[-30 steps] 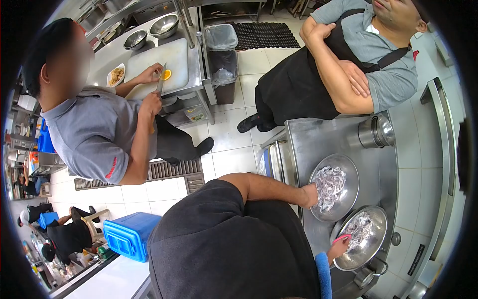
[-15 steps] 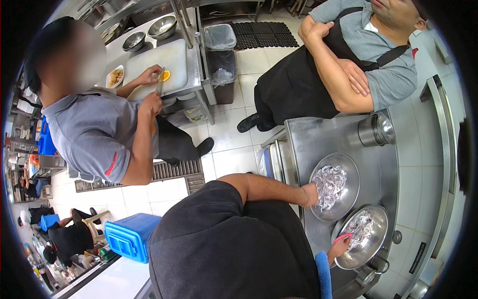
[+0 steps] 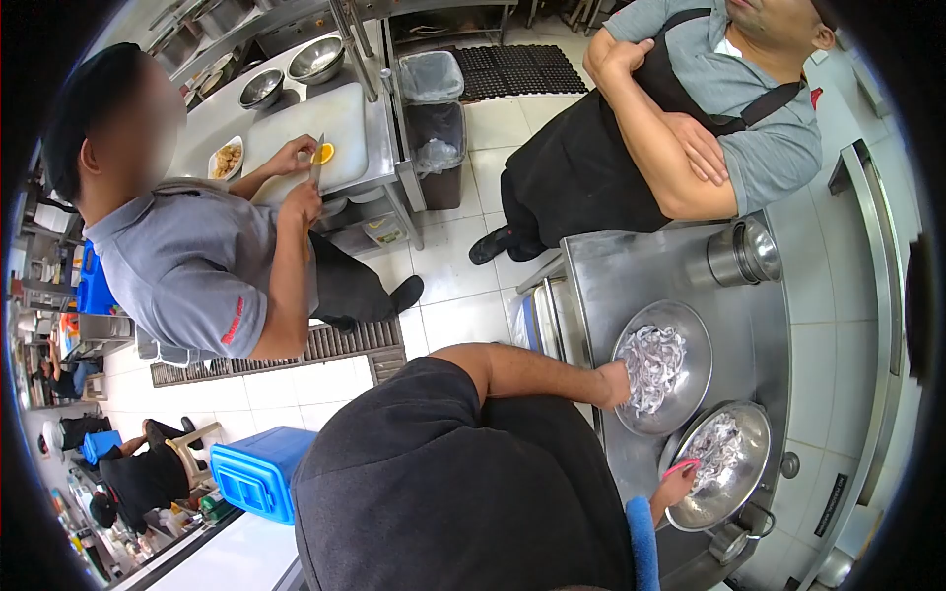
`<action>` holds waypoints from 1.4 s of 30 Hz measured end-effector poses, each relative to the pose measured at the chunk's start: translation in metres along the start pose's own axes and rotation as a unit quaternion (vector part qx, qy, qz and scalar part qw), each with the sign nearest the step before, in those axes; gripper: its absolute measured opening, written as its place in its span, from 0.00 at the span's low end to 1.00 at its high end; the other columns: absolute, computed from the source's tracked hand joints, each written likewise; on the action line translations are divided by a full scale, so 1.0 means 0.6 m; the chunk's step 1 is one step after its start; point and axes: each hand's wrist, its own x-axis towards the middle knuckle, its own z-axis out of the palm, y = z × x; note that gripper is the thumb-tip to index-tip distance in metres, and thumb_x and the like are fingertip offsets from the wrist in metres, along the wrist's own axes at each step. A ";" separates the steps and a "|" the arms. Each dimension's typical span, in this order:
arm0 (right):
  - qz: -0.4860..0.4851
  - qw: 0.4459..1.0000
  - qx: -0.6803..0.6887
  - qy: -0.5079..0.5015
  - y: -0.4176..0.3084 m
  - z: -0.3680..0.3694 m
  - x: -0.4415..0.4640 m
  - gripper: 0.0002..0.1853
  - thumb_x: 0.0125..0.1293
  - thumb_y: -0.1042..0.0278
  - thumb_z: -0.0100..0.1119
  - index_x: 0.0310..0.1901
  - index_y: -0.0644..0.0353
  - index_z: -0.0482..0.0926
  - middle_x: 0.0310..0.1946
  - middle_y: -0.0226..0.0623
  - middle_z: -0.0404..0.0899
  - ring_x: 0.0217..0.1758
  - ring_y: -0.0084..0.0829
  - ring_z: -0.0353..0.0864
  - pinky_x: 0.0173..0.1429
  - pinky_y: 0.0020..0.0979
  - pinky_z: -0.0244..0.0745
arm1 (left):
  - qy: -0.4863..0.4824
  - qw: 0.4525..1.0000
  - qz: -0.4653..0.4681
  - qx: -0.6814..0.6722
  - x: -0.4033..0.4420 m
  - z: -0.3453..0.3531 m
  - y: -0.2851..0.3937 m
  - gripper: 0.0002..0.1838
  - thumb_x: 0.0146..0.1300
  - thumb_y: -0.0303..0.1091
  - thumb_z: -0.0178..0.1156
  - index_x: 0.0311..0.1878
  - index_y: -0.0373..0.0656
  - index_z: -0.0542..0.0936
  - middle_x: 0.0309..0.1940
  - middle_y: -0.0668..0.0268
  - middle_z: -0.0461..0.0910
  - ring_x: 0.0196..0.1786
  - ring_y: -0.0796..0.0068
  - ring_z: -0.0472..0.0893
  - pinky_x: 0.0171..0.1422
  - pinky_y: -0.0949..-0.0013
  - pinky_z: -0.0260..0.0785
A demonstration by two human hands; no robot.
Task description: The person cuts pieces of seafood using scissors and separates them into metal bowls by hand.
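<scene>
My left hand (image 3: 615,385) is closed at the near rim of a wide metal bowl (image 3: 696,347), its fingertips partly hidden. Pale, purplish-grey strips that look like cut squid (image 3: 652,366) lie in this bowl. My right hand (image 3: 674,486) grips a pink-handled tool (image 3: 687,465) at the edge of a second metal bowl (image 3: 746,483). More of the same pale strips (image 3: 719,451) fill part of that second bowl. The tool's working end cannot be made out. Both bowls stand on a steel counter (image 3: 631,271).
Stacked metal pots (image 3: 744,254) stand on the counter's far left, and a small metal pot (image 3: 729,542) at its right. One co-worker (image 3: 650,148) stands with folded arms beyond the counter. Another co-worker (image 3: 197,256) holds a knife over orange fruit (image 3: 324,154) on a white board (image 3: 345,113).
My hands and both bowls stay almost where they were. The co-worker with the knife has turned their head slightly, and the whole view has shifted a little.
</scene>
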 end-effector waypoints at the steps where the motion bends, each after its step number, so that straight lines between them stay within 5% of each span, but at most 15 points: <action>1: -0.001 1.000 -0.004 -0.003 0.007 0.004 0.005 0.34 0.76 0.39 0.48 0.67 0.61 0.77 0.59 0.58 0.81 0.61 0.59 0.80 0.65 0.48 0.73 | -0.004 1.000 0.000 0.002 -0.001 -0.002 0.000 0.13 0.61 0.44 0.62 0.42 0.52 0.91 0.41 0.68 0.90 0.46 0.67 0.88 0.52 0.57 0.72; 7: 0.017 1.000 0.007 -0.006 0.000 0.000 0.003 0.33 0.76 0.40 0.48 0.67 0.61 0.78 0.59 0.56 0.81 0.62 0.58 0.80 0.66 0.47 0.73 | -0.004 1.000 -0.010 -0.005 0.000 0.000 0.001 0.13 0.61 0.44 0.62 0.42 0.53 0.91 0.41 0.69 0.90 0.47 0.68 0.88 0.53 0.57 0.72; 10: 0.010 1.000 0.001 -0.006 -0.013 -0.008 -0.004 0.32 0.76 0.41 0.48 0.66 0.61 0.78 0.59 0.56 0.82 0.62 0.58 0.80 0.66 0.47 0.73 | -0.009 1.000 -0.010 -0.004 0.015 0.017 0.002 0.20 0.59 0.56 0.67 0.44 0.52 0.91 0.41 0.66 0.90 0.46 0.64 0.87 0.53 0.55 0.71; 16: 0.003 1.000 -0.003 0.018 -0.006 0.002 -0.001 0.32 0.76 0.40 0.47 0.65 0.59 0.79 0.58 0.55 0.83 0.61 0.59 0.81 0.65 0.48 0.73 | 0.012 1.000 -0.006 0.005 -0.005 -0.007 0.004 0.12 0.60 0.43 0.63 0.40 0.50 0.90 0.39 0.67 0.90 0.45 0.67 0.88 0.52 0.58 0.72; 22: 0.001 1.000 -0.002 0.023 -0.021 -0.007 -0.012 0.33 0.76 0.38 0.47 0.65 0.59 0.79 0.58 0.55 0.83 0.60 0.58 0.81 0.63 0.48 0.75 | 0.009 1.000 0.003 0.005 -0.016 -0.021 0.000 0.12 0.58 0.43 0.65 0.39 0.50 0.90 0.38 0.67 0.90 0.44 0.68 0.88 0.52 0.58 0.71; 28: 0.016 1.000 0.014 0.017 -0.021 -0.004 -0.009 0.34 0.75 0.36 0.48 0.65 0.58 0.80 0.57 0.53 0.84 0.59 0.56 0.83 0.62 0.46 0.76 | 0.013 1.000 -0.011 0.003 0.001 0.002 0.001 0.12 0.57 0.44 0.66 0.39 0.50 0.90 0.38 0.67 0.90 0.44 0.67 0.88 0.51 0.58 0.71; 31: 0.003 0.999 0.032 0.039 -0.017 -0.001 -0.013 0.34 0.75 0.36 0.49 0.65 0.57 0.80 0.57 0.51 0.84 0.59 0.53 0.83 0.62 0.45 0.77 | -0.001 1.000 -0.006 0.004 0.003 0.004 -0.001 0.19 0.59 0.55 0.66 0.42 0.52 0.91 0.41 0.66 0.90 0.46 0.64 0.88 0.56 0.54 0.70; 42: 0.014 0.999 0.000 0.031 -0.025 -0.005 -0.013 0.34 0.75 0.35 0.49 0.67 0.56 0.79 0.59 0.49 0.84 0.61 0.53 0.83 0.64 0.43 0.76 | 0.012 1.000 0.000 0.002 -0.013 -0.016 -0.004 0.18 0.58 0.54 0.68 0.40 0.50 0.90 0.38 0.67 0.90 0.45 0.66 0.88 0.53 0.58 0.71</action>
